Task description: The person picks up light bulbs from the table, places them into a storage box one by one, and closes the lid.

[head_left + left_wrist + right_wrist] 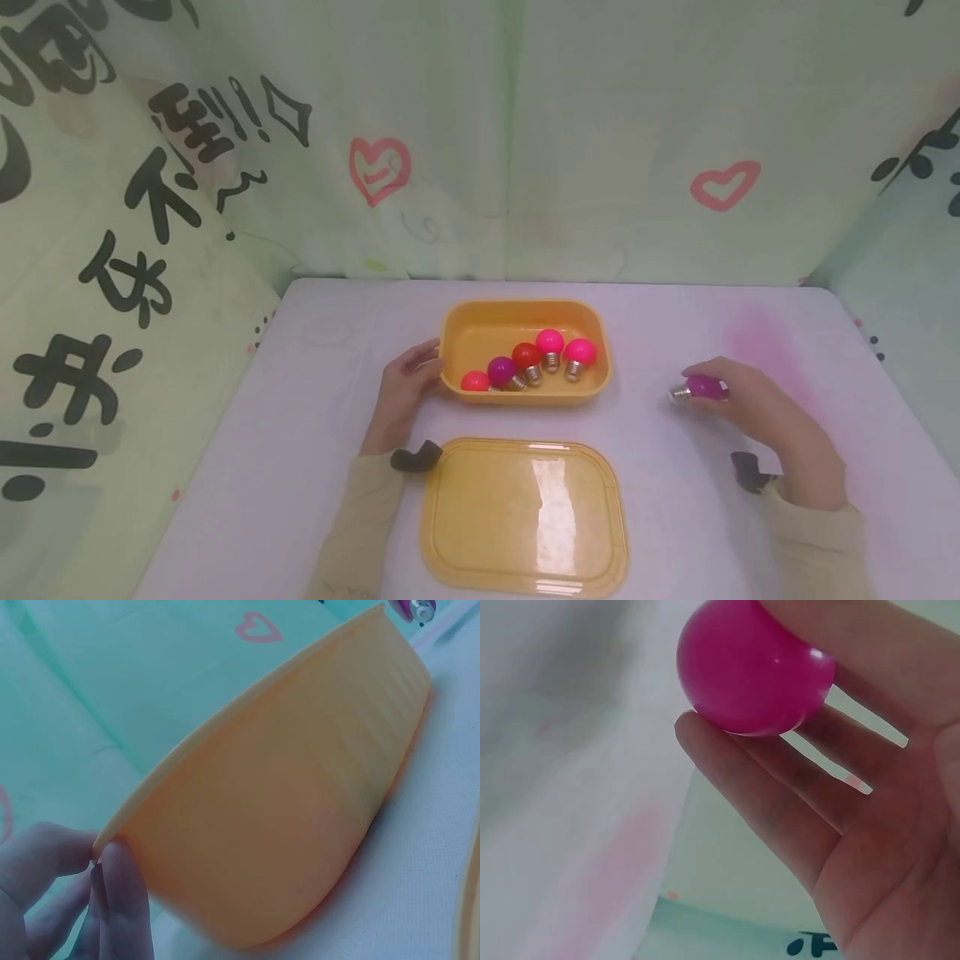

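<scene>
An orange-yellow plastic box [517,398] stands on the table, holding several small round light bulbs in pink, red and purple, among them a red bulb [527,356]. My left hand [405,387] pinches the box's left rim between thumb and fingers, as the left wrist view shows at the rim [105,841]. Over the table right of the box, my right hand [742,400] holds a purple light bulb [707,387] by its round part, metal base pointing left. In the right wrist view the bulb's globe [754,667] sits between thumb and fingers; its base is hidden there.
A yellow lid [480,517] lies flat in front of the box, near the left sleeve. Cloth walls with black writing and red hearts enclose the back and sides of the white table [315,333]. A pink stain [765,342] marks the tabletop at the right.
</scene>
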Demonstrator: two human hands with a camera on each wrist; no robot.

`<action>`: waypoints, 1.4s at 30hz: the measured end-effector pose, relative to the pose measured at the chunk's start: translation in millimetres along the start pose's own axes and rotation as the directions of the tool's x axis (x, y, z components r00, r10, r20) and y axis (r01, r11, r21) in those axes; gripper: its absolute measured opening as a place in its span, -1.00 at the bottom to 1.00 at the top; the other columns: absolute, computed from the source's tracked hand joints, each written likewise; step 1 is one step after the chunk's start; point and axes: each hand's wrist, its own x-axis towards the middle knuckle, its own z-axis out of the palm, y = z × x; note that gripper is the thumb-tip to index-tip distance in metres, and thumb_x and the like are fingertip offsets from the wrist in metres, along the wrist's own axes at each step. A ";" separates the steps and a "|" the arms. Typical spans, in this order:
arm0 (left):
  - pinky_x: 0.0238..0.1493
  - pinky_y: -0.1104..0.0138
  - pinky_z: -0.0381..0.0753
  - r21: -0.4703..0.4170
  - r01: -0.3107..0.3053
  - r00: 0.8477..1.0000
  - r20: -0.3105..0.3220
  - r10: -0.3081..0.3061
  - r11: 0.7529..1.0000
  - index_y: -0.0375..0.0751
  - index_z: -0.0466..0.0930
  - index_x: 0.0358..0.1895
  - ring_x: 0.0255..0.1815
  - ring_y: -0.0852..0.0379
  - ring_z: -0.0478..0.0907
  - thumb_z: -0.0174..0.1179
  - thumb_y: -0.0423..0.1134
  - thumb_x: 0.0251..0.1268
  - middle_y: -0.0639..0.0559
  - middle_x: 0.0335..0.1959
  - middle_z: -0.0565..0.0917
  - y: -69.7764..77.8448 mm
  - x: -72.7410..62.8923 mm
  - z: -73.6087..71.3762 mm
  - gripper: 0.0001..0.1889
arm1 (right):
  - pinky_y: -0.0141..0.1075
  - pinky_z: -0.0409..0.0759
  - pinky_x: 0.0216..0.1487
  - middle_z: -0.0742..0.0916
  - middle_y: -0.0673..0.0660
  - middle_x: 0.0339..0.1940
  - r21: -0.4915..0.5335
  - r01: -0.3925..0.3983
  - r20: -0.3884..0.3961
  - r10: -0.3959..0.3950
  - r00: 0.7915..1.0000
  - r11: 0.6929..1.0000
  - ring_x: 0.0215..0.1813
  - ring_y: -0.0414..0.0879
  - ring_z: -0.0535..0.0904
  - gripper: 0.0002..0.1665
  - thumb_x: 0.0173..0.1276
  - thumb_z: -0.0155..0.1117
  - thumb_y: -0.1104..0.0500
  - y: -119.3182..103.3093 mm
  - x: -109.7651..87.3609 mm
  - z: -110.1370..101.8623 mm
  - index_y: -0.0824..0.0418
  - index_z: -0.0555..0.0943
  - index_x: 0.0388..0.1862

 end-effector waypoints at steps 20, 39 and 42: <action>0.22 0.31 0.57 0.012 0.020 1.000 -0.004 -0.020 1.000 0.24 0.58 0.16 0.16 0.19 0.59 0.34 0.02 0.25 0.20 0.15 0.61 -1.8 -0.1 -0.2 -0.61 | 0.13 0.62 0.10 0.72 0.15 0.00 0.075 0.007 0.026 -0.009 1.000 0.997 0.05 0.10 0.62 -0.46 0.27 0.44 0.07 -49.2 23.8 -8.4 0.22 0.59 0.19; 0.21 0.34 0.58 0.021 0.016 1.000 -0.001 -0.016 1.000 0.26 0.58 0.17 0.15 0.19 0.60 0.33 0.03 0.26 0.21 0.15 0.61 0.6 -1.9 1.0 -0.60 | 0.08 0.64 0.10 0.70 0.14 0.00 0.071 0.054 0.008 -0.054 0.999 0.996 0.03 0.05 0.61 -0.47 0.27 0.44 0.12 -90.4 47.6 6.5 0.22 0.59 0.20; 0.20 0.33 0.58 0.012 0.008 1.000 0.001 -0.008 1.000 0.24 0.59 0.16 0.15 0.17 0.60 0.33 0.01 0.27 0.19 0.15 0.62 0.2 -1.7 1.0 -0.61 | 0.05 0.66 0.09 0.70 0.13 -0.03 0.056 0.090 -0.004 -0.090 0.996 0.994 0.00 0.04 0.61 -0.49 0.26 0.45 0.13 -97.0 52.4 8.5 0.24 0.60 0.18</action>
